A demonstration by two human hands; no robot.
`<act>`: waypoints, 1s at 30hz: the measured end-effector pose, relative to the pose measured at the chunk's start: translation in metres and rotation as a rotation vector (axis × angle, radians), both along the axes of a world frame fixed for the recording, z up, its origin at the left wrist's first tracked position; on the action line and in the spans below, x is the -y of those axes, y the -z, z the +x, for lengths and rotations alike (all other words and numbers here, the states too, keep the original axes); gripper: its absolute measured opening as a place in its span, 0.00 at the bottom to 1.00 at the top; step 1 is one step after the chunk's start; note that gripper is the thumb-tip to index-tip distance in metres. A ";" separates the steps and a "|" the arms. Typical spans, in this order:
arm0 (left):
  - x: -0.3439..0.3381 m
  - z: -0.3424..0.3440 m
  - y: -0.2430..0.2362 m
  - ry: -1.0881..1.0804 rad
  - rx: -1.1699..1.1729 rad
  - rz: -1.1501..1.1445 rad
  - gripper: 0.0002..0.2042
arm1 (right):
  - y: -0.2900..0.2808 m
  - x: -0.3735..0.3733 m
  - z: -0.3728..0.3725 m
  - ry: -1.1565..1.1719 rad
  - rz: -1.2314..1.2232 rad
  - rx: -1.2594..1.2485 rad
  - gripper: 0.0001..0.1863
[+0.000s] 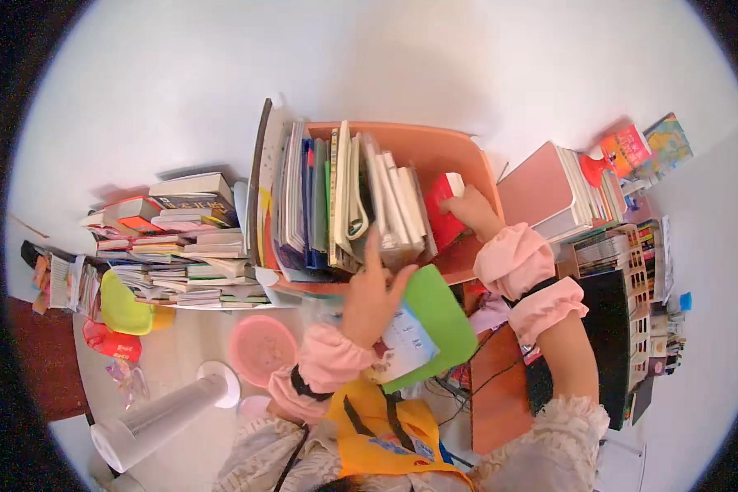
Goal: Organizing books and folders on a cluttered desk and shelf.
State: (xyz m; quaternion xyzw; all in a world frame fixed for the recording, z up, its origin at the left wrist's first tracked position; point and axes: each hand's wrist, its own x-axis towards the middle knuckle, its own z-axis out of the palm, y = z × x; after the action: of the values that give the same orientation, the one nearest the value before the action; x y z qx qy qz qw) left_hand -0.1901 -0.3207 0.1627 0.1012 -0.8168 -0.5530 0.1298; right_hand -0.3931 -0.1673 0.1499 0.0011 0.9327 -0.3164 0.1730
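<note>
My right hand (474, 210) grips a small red book (443, 211) by its upper edge, at the right end of an orange plastic bin (477, 148). Over the bin's near edge is my left hand (369, 297), its index finger stretched toward the books and its thumb apart. A bright green booklet (435, 320) with a pale illustrated page (410, 348) hangs under that palm, seemingly held by curled fingers that are hidden. Upright books (394, 197) and thin folders (316, 201) fill the bin's left and middle. Pink scrunchies circle both forearms.
Piled books (197, 246) stand left of the bin, more books (549, 189) to the right. Lower left are a yellow-green container (127, 303), a pink basin (262, 351) and a clear cylinder (160, 418). Cables (467, 398) run beside a brown wooden surface (496, 394).
</note>
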 end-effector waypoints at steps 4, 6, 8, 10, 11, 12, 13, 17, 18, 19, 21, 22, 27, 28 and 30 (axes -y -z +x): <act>-0.007 -0.032 0.002 0.035 0.051 -0.179 0.35 | 0.003 0.003 0.018 0.035 -0.090 -0.046 0.27; -0.012 -0.038 -0.007 0.099 0.104 -0.164 0.34 | 0.009 -0.005 0.019 0.038 -0.088 -0.111 0.28; -0.011 -0.039 -0.005 0.103 0.083 -0.159 0.34 | 0.005 -0.001 0.023 0.032 -0.131 -0.109 0.28; -0.003 -0.037 0.001 0.083 0.052 -0.194 0.34 | -0.001 0.007 0.027 0.028 -0.178 -0.102 0.28; 0.000 -0.035 0.002 0.082 0.054 -0.194 0.34 | -0.004 0.010 0.029 0.016 -0.160 -0.105 0.29; 0.001 -0.034 0.002 0.090 0.057 -0.207 0.34 | -0.006 0.011 0.030 0.008 -0.139 -0.109 0.30; 0.002 -0.031 0.002 0.097 0.061 -0.219 0.35 | -0.007 0.011 0.031 0.010 -0.137 -0.107 0.30; -0.002 0.010 -0.003 -0.001 0.037 -0.169 0.36 | -0.004 0.013 0.034 -0.002 -0.007 -0.141 0.37; 0.000 0.024 0.003 -0.006 -0.030 -0.036 0.36 | 0.001 0.013 0.033 0.006 0.070 -0.181 0.39; 0.005 0.032 0.002 -0.012 -0.082 0.096 0.37 | 0.005 0.014 0.032 0.011 0.067 -0.172 0.39; 0.008 0.036 -0.002 0.070 0.119 0.088 0.39 | 0.009 0.013 0.027 -0.060 0.104 -0.155 0.40; 0.003 0.034 -0.001 0.050 0.077 0.155 0.41 | 0.011 0.012 0.028 -0.056 0.105 -0.154 0.40; -0.014 0.025 0.001 -0.010 -0.063 0.332 0.43 | 0.010 0.014 0.029 -0.110 0.132 -0.152 0.38; -0.015 0.023 0.003 -0.017 -0.063 0.420 0.43 | 0.006 0.013 0.030 -0.109 0.098 -0.159 0.39; -0.016 0.021 0.003 -0.020 -0.060 0.507 0.42 | 0.007 0.011 0.027 -0.121 0.097 -0.159 0.39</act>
State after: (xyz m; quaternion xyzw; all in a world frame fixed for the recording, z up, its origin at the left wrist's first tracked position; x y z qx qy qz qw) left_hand -0.1696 -0.3049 0.1599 0.1224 -0.6469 -0.7414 0.1299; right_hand -0.3665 -0.1781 0.1432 -0.0719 0.9561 -0.2589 0.1171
